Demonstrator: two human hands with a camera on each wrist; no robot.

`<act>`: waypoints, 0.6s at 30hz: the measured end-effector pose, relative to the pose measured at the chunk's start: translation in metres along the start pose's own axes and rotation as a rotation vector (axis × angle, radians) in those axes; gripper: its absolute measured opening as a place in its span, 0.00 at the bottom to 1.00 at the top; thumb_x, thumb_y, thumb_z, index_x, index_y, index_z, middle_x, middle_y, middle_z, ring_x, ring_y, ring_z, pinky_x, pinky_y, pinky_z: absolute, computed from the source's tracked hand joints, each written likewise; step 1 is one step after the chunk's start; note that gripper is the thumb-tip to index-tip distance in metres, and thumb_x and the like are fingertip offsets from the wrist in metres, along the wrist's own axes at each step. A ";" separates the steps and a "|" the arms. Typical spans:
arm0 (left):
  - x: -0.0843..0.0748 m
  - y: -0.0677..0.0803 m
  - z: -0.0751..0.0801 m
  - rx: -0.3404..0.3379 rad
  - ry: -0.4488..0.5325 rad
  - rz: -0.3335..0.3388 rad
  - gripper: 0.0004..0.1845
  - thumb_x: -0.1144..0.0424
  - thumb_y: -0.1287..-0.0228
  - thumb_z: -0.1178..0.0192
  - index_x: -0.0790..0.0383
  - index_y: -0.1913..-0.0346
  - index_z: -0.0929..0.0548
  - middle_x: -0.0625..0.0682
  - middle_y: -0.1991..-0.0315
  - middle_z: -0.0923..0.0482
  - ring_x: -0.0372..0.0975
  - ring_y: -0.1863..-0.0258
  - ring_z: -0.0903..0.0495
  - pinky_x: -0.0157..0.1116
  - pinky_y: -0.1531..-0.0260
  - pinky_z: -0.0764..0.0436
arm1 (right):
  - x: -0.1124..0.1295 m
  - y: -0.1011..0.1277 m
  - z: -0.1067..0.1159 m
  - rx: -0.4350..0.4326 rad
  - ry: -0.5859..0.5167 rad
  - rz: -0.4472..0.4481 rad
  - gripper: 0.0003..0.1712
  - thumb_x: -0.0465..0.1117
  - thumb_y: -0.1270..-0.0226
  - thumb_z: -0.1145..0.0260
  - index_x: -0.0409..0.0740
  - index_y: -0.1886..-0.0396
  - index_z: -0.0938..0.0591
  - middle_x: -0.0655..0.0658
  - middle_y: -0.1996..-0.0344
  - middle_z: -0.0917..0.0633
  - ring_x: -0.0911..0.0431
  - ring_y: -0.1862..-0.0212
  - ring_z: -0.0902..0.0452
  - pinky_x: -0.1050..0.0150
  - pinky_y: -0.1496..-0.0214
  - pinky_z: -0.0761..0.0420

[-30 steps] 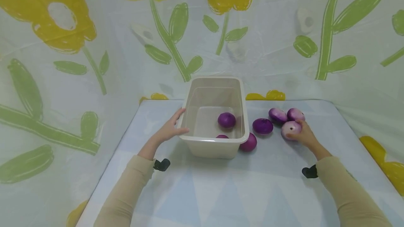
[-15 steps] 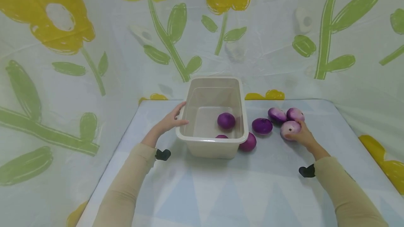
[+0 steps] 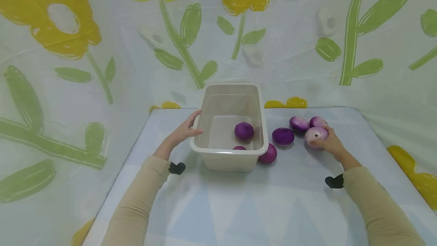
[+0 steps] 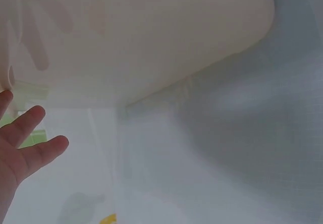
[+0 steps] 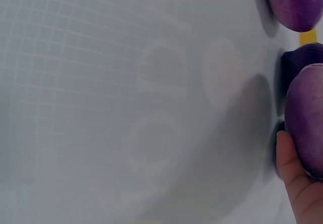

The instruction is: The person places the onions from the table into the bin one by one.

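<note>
Resting straight-fingered against the tub (image 3: 229, 151), the left hand (image 3: 182, 134) steadies its rim. Two onions (image 3: 244, 130) lie inside; four remain outside, the palest onion (image 3: 315, 135) gripped by the right hand (image 3: 329, 144), beside its fingertips.

Both arms reach forward, left hand (image 3: 182, 133) with fingers straight, right hand (image 3: 329, 144) with fingers curled.

Bright, even, diffuse light; soft faint shadows; head view sharp, edges bowed; both wrist views close, blurred
</note>
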State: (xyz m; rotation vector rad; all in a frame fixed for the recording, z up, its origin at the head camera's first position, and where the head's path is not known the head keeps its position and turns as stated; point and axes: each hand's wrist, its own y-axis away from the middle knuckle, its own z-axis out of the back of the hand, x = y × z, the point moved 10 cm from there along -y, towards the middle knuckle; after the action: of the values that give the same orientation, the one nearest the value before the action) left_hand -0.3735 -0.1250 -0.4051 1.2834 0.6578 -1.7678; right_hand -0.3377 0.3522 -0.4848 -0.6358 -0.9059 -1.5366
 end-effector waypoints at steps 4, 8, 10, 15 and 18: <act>-0.014 0.007 -0.003 -0.002 -0.015 0.008 0.44 0.63 0.42 0.43 0.59 0.28 0.58 0.63 0.29 0.55 0.55 0.31 0.51 0.55 0.36 0.47 | 0.007 0.000 0.008 0.010 0.015 -0.007 0.58 0.52 0.41 0.37 0.29 0.32 0.67 0.20 0.36 0.56 0.30 0.37 0.53 0.38 0.39 0.40; -0.020 0.011 -0.004 -0.014 -0.035 0.020 0.44 0.62 0.42 0.44 0.58 0.28 0.57 0.63 0.29 0.55 0.56 0.31 0.52 0.56 0.36 0.47 | 0.019 -0.001 0.019 0.001 0.037 0.008 0.56 0.51 0.40 0.38 0.28 0.32 0.65 0.20 0.36 0.53 0.31 0.39 0.48 0.51 0.48 0.25; -0.020 0.012 -0.005 -0.019 -0.039 0.023 0.43 0.61 0.42 0.44 0.58 0.28 0.56 0.63 0.29 0.55 0.56 0.31 0.53 0.56 0.36 0.47 | 0.027 -0.002 0.025 -0.010 0.041 0.023 0.55 0.50 0.40 0.37 0.29 0.32 0.64 0.20 0.37 0.52 0.32 0.40 0.47 0.57 0.52 0.24; -0.020 0.011 -0.003 -0.029 -0.072 0.011 0.42 0.62 0.42 0.45 0.58 0.28 0.55 0.57 0.27 0.67 0.56 0.30 0.58 0.56 0.35 0.49 | 0.048 -0.004 0.038 -0.018 0.048 0.046 0.56 0.50 0.39 0.38 0.30 0.32 0.65 0.21 0.36 0.53 0.32 0.39 0.47 0.47 0.45 0.28; -0.021 0.011 -0.002 -0.032 -0.081 0.003 0.42 0.62 0.42 0.45 0.59 0.28 0.55 0.55 0.27 0.71 0.56 0.30 0.60 0.56 0.35 0.50 | 0.064 -0.005 0.045 -0.020 0.048 0.062 0.56 0.51 0.39 0.38 0.31 0.31 0.66 0.21 0.36 0.53 0.32 0.39 0.47 0.40 0.41 0.35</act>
State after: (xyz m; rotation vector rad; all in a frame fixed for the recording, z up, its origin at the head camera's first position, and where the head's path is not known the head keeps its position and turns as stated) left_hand -0.3604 -0.1219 -0.3856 1.1844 0.6362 -1.7899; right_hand -0.3578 0.3541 -0.4094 -0.6334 -0.8287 -1.5010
